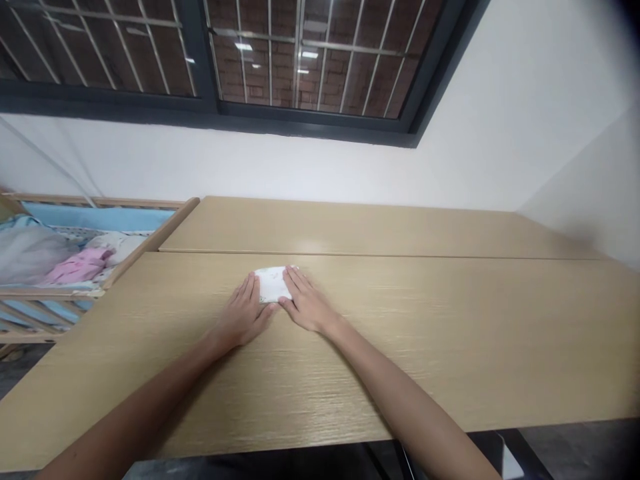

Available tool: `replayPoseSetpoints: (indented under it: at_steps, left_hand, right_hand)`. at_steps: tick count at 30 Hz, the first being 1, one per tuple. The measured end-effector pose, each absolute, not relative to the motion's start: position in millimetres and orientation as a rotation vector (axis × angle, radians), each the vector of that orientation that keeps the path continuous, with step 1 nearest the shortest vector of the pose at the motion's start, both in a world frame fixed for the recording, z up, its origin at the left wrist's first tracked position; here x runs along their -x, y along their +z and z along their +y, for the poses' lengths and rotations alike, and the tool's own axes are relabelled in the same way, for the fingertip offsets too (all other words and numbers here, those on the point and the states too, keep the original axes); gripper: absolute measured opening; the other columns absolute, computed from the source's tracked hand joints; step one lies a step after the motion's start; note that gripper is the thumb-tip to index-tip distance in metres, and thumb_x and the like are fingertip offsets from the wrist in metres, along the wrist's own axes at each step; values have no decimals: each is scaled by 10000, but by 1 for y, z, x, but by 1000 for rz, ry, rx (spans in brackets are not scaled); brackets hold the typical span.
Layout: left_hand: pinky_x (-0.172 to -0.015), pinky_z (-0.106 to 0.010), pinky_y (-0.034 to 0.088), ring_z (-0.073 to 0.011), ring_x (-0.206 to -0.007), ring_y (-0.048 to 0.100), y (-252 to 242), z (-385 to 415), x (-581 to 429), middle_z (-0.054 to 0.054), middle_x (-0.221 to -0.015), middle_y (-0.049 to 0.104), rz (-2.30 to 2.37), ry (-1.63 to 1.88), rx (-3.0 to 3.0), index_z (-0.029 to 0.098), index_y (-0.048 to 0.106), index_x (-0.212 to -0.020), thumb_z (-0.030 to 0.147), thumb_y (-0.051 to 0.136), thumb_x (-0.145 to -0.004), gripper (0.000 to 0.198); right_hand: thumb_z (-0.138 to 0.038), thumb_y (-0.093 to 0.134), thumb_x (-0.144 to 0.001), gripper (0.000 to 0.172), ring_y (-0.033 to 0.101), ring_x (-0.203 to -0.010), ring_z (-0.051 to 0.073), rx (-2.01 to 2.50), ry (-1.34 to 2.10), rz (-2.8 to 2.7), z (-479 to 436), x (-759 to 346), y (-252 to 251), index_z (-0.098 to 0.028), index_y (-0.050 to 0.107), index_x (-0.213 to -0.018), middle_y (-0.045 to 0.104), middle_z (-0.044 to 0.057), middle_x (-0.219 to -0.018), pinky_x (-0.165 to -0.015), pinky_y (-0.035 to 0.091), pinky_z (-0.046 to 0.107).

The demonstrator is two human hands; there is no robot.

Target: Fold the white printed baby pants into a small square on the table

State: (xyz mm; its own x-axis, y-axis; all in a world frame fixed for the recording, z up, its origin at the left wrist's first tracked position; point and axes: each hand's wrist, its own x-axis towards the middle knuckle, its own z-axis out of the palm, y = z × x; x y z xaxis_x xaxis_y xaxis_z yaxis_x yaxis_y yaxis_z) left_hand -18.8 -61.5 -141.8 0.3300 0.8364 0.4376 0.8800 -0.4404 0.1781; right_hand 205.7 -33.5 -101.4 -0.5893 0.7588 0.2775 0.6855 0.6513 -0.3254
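A small white folded cloth (273,285) with faint coloured marks lies flat on the wooden table (400,347). At its left edge, my left hand (246,312) rests palm down, fingers stretched out and thumb pointing inward. My right hand (309,305) lies flat over the cloth's right edge, its fingertips on the far right corner. The two thumbs almost meet at the near edge. Neither hand is wrapped around anything, and both are open. Whether the piece is fabric or thick paper I cannot tell for sure.
A seam (380,255) crosses the tabletop before its far strip. To the left stands a wooden crib (150,250) with blue lining, a pink cloth (77,265) and bedding. Behind are a white wall (300,167) and a dark-framed, barred window (320,123).
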Motion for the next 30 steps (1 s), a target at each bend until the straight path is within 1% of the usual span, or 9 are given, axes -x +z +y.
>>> replayPoseSetpoints:
  at_steps: [5,8,12,14,17,20,23,26,30]
  left_hand:
    - [-1204,-577,317,-409,-1531,264,-137,-62,24,-327,-1600,319,-1605,-710,2499,-48,278,-1541,585,289,-1037,809]
    - [-1187,-569,328,-399,-1518,303,-128,-62,24,-263,-1605,365,-1555,-697,2495,46,397,-1508,568,351,-1027,712]
    - [-1134,-494,383,-334,-1419,473,-122,-63,25,-217,-1538,488,-1501,-713,2544,122,478,-1455,530,374,-1031,598]
    - [-1112,-481,392,-327,-1382,513,-122,-62,26,-212,-1531,497,-1516,-727,2539,135,479,-1456,530,389,-1025,592]
    - [-1100,-477,382,-325,-1359,533,-122,-62,27,-200,-1516,519,-1510,-744,2535,154,506,-1430,513,433,-1014,554]
    - [-1081,-471,374,-311,-1321,560,-119,-63,28,-173,-1455,586,-1444,-800,2515,182,570,-1342,454,486,-1011,436]
    - [-1026,-444,389,-273,-1228,608,-114,-64,28,-116,-1339,670,-1380,-841,2505,210,612,-1249,287,460,-1027,281]
    - [-959,-418,415,-258,-1127,626,-109,-64,29,-89,-1204,711,-1381,-886,2485,214,634,-1187,169,418,-1016,279]
    - [-930,-425,442,-274,-1075,611,-101,-65,30,-104,-1152,684,-1466,-1004,2442,220,655,-1162,192,424,-1014,276]
  right_hand:
    - [-566,371,-1056,775,117,-1591,322,1110,299,-2457,-37,-214,-101,-101,178,-1645,180,208,-1698,-1275,205,550]
    - [-491,453,-1044,737,151,-1583,333,1048,255,-2419,-37,-214,-101,-91,236,-1624,219,226,-1683,-1255,256,551]
    - [-411,486,-1042,556,331,-1513,331,999,152,-2408,-34,-214,-101,-126,453,-1518,448,213,-1562,-1208,339,536]
    - [-383,453,-1064,441,411,-1461,322,974,93,-2459,-29,-214,-100,-146,565,-1419,579,193,-1436,-1189,359,529]
    - [-336,383,-1093,376,516,-1361,307,920,-32,-2542,-23,-213,-95,-159,654,-1284,666,172,-1300,-1169,374,519]
    - [-307,356,-1100,369,603,-1204,298,856,-131,-2558,-25,-211,-91,-149,669,-1212,693,172,-1195,-1109,426,510]
    - [-313,404,-1087,321,623,-1114,305,757,-159,-2518,-34,-207,-89,-135,654,-1181,700,176,-1108,-1020,481,512]
    - [-359,519,-1043,322,603,-1167,325,676,-144,-2445,-41,-205,-88,-130,605,-1253,682,185,-1175,-1009,489,520]
    - [-293,594,-978,401,573,-1253,319,722,53,-2245,-44,-207,-87,-193,519,-1360,648,159,-1293,-1054,478,521]
